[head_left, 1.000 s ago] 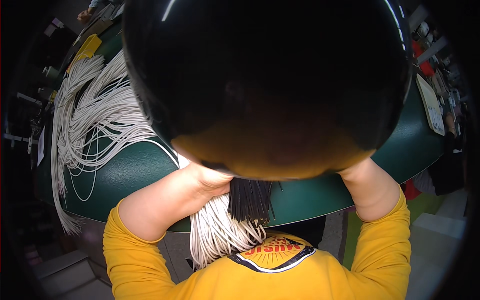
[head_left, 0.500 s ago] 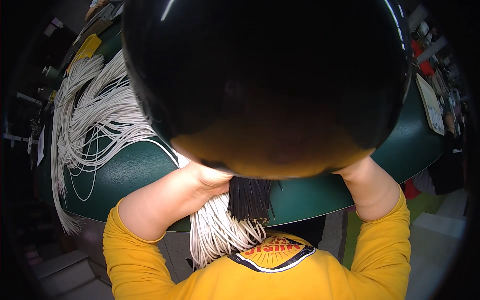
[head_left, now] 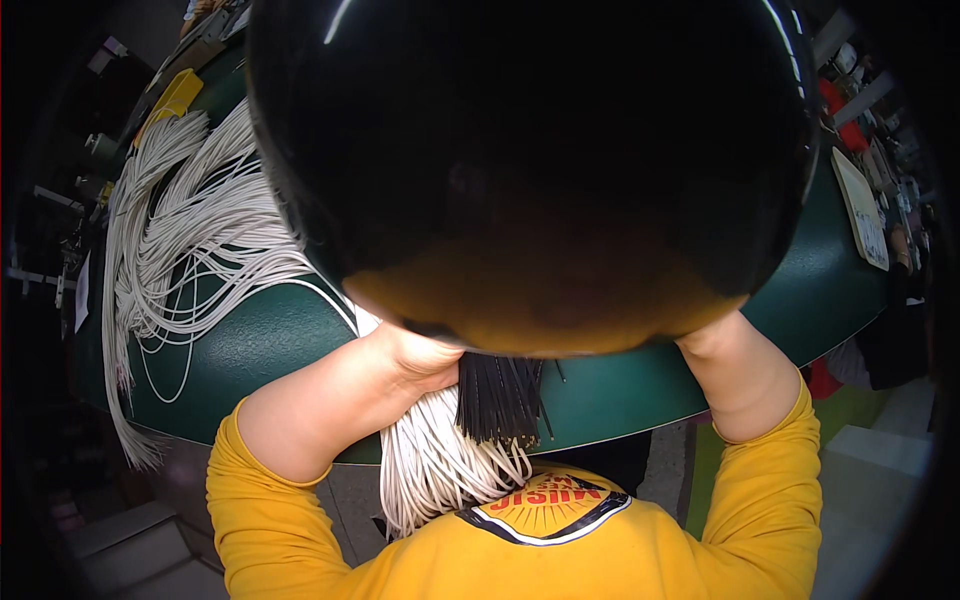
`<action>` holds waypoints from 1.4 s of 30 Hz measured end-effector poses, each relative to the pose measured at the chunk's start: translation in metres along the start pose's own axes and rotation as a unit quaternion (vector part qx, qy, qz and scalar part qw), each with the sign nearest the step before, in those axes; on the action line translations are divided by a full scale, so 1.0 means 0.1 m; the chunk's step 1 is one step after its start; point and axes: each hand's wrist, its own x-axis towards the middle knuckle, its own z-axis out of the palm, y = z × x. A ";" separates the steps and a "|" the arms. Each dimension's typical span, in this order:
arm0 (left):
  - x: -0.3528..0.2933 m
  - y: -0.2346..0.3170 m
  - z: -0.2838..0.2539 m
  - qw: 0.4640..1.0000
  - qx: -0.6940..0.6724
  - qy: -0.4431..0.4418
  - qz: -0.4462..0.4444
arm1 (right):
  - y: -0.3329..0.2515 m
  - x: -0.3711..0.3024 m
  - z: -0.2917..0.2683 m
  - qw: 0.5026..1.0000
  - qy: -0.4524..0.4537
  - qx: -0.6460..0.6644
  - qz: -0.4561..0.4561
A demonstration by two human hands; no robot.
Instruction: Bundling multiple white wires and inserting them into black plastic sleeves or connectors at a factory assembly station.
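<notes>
A large glossy black rounded shape [head_left: 540, 180] blocks the middle of the view and hides the fingers of both my hands. Of my left hand [head_left: 428, 358], only the wrist and heel show, resting against a bundle of white cables [head_left: 445, 465] that hangs over the table's near edge. Beside that hand, a thick bunch of black wires [head_left: 500, 400] points down over the white cables. Only the wrist part of my right hand [head_left: 712, 335] emerges, at the shape's lower right rim. What either hand grips cannot be seen.
Long white cables [head_left: 200, 225] lie in a loose, looping heap on the left of the green table [head_left: 610, 400]. A yellow bin [head_left: 178, 92] sits at the far left. Toward the right edge lies a pale flat board [head_left: 858, 210].
My right wrist has shifted very slightly left, and the black shape's edge has moved a little. My left hand, the white cables and the black wires look the same.
</notes>
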 end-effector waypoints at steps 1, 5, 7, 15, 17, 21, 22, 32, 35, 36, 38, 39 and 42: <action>0.01 0.00 0.02 1.000 0.007 -0.005 0.000 | -0.03 -0.01 0.00 1.000 0.013 0.024 0.007; 0.00 0.03 0.06 1.000 0.014 -0.005 0.002 | 0.10 -0.01 -0.02 1.000 0.001 -0.025 0.014; 0.01 0.01 0.03 0.999 0.038 -0.013 0.035 | 0.04 0.00 -0.01 0.997 0.014 0.031 0.071; -0.01 0.05 0.07 0.999 -0.011 -0.033 0.021 | 0.06 -0.03 -0.03 0.987 -0.068 0.096 0.114; 0.02 0.03 0.00 0.995 -0.036 -0.094 0.009 | 0.07 -0.05 0.04 0.995 -0.057 0.042 0.077; 0.02 0.02 0.03 0.994 -0.030 -0.108 0.021 | 0.03 -0.03 -0.02 0.988 -0.090 0.078 0.095; 0.03 -0.01 0.02 0.997 -0.030 -0.072 0.026 | 0.05 -0.03 -0.02 0.988 -0.084 0.090 0.095; 0.01 0.02 0.05 0.999 -0.006 -0.027 0.045 | 0.09 -0.01 -0.02 0.998 -0.036 0.044 0.032; 0.00 0.04 0.07 0.999 0.013 -0.013 0.046 | -0.01 0.00 0.01 0.999 -0.025 0.010 0.026; 0.00 0.03 0.06 0.999 0.020 -0.012 0.048 | -0.01 0.00 0.01 0.999 -0.025 0.011 0.017; 0.00 0.02 0.04 0.998 0.023 -0.022 0.047 | 0.06 -0.01 -0.03 0.999 -0.014 0.029 0.011; 0.00 0.02 0.04 0.998 0.025 -0.031 0.047 | 0.13 -0.02 -0.06 0.999 -0.005 0.046 0.014; 0.00 0.03 0.06 0.999 0.000 -0.017 0.049 | 0.06 -0.01 -0.03 0.999 0.025 0.027 0.012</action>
